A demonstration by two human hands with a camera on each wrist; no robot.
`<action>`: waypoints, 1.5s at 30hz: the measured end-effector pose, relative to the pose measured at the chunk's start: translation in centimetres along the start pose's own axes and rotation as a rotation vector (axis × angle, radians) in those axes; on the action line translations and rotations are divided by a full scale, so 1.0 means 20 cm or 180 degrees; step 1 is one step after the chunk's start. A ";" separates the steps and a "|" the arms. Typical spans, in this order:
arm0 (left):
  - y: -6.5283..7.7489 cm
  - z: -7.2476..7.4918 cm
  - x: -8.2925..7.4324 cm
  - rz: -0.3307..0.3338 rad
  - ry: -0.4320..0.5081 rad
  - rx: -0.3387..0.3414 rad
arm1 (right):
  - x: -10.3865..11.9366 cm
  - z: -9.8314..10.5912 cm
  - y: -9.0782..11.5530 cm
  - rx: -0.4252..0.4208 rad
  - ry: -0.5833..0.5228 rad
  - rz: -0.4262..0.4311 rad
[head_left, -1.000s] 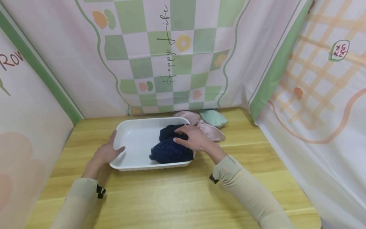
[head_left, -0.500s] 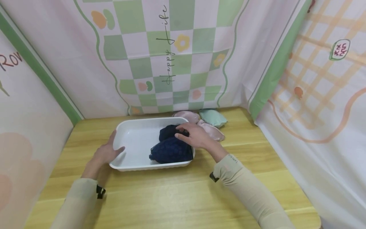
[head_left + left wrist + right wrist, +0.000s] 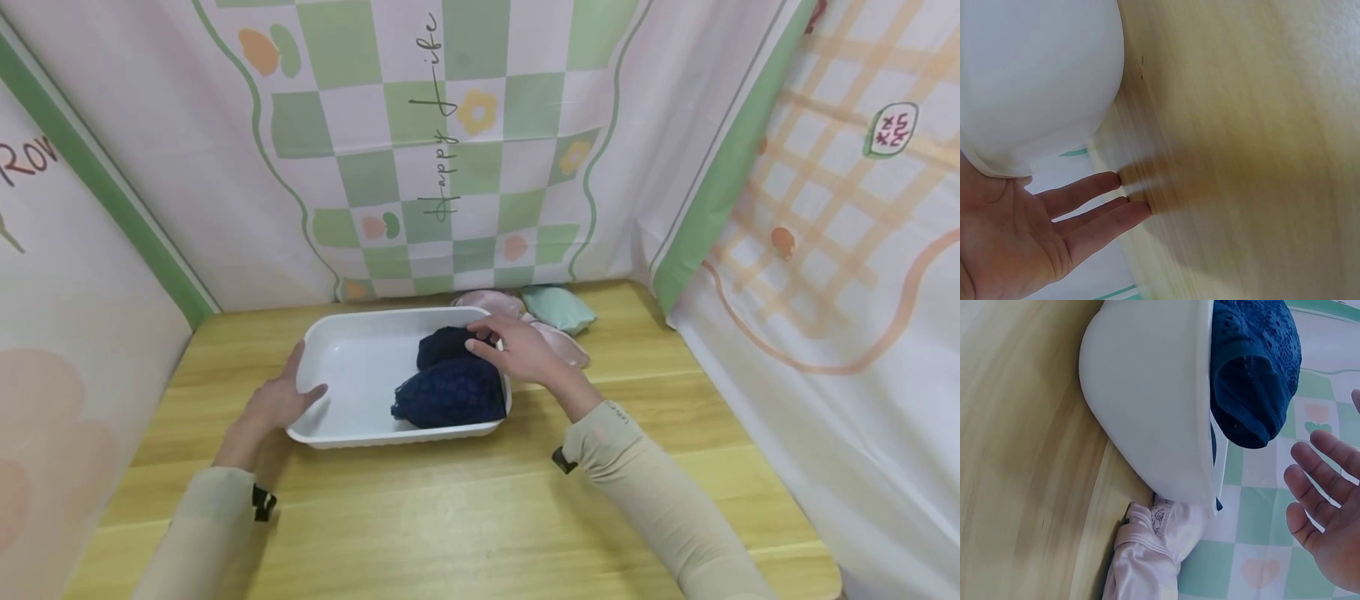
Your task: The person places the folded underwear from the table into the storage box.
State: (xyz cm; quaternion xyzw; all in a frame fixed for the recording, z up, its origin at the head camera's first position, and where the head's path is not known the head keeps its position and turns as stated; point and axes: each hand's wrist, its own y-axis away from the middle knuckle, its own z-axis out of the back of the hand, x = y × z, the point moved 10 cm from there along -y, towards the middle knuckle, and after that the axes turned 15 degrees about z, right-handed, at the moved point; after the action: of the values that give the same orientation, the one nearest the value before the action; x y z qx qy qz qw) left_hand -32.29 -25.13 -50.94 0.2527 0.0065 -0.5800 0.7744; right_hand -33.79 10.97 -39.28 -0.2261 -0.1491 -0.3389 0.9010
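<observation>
A white tray (image 3: 352, 375) lies on the table with a folded navy lace bra (image 3: 450, 396) at its right end. Behind that sits a black folded garment (image 3: 444, 346), partly covered by my right hand. My left hand (image 3: 279, 400) is at the tray's left side, thumb over the rim. In the left wrist view, the left hand's fingers (image 3: 1104, 225) stretch down to the tabletop outside the tray. My right hand (image 3: 521, 350) is over the tray's right rim, its fingers spread. Nothing is held by the right hand (image 3: 1329, 506) in the right wrist view.
Beyond the tray's right end lie a pink satin bra (image 3: 562, 342) with lace trim and a mint-green padded piece (image 3: 558, 308). A printed curtain (image 3: 465, 167) closes off the back of the wooden table (image 3: 420, 517), with more cloth at both sides.
My right hand has drifted slightly right and back, uncovering more of the navy bra. The left hand, the tray and the garments have stayed put.
</observation>
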 end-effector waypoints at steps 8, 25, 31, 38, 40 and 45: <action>0.01 0.01 -0.01 0.0000 -0.0021 -0.0009 | -0.02 0.03 0.00 -0.0006 -0.0050 -0.0070; 0.01 0.00 0.00 0.0006 0.0002 -0.0014 | -0.07 0.09 0.03 0.0024 -0.0195 -0.0191; 0.02 0.00 0.00 0.0012 0.0009 -0.0004 | -0.08 0.11 0.05 -0.0070 -0.0256 -0.0230; 0.02 0.00 -0.01 -0.0029 0.0012 -0.0033 | -0.10 0.15 0.06 -0.0288 -0.0237 -0.0217; 0.02 0.00 -0.01 -0.0030 0.0015 -0.0030 | -0.11 0.16 0.07 -0.0325 -0.0235 -0.0233; 0.01 0.00 0.00 -0.0010 0.0026 -0.0005 | -0.13 0.18 0.08 -0.0402 -0.0231 -0.0261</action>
State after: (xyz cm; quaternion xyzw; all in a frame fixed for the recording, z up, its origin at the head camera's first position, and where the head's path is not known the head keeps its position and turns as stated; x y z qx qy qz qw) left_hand -32.06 -25.03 -50.85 0.2544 0.0105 -0.5801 0.7737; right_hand -35.07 15.33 -37.87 -0.2883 -0.1691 -0.3759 0.8643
